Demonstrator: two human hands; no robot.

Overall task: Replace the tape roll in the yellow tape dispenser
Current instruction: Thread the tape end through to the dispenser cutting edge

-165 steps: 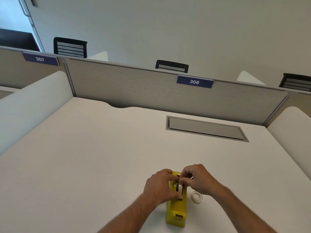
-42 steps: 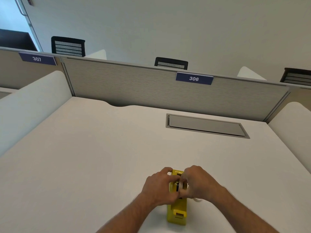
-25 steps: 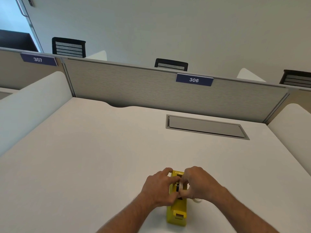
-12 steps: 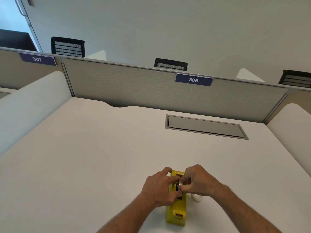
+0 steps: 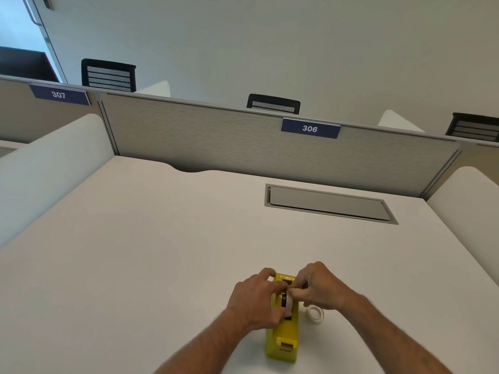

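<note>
The dispenser [image 5: 283,333] was a long yellow block lying near the desk's [image 5: 135,252] front edge, right of centre, its cutter end toward you and its far end under your hands. In its well stood a pale roll [image 5: 289,303] on a dark hub, on edge and partly showing between your fingers. Your left hand [image 5: 253,300] was curled against the dispenser's left side, thumb on top near the roll. Your right hand [image 5: 318,290] was closed in a pinch at the top of that roll; whether it gripped the roll itself or a loose tape end I could not tell. A second roll [image 5: 315,315] lay flat on the desk just right of the dispenser, partly hidden behind your right wrist. The well's inside was mostly covered.
</note>
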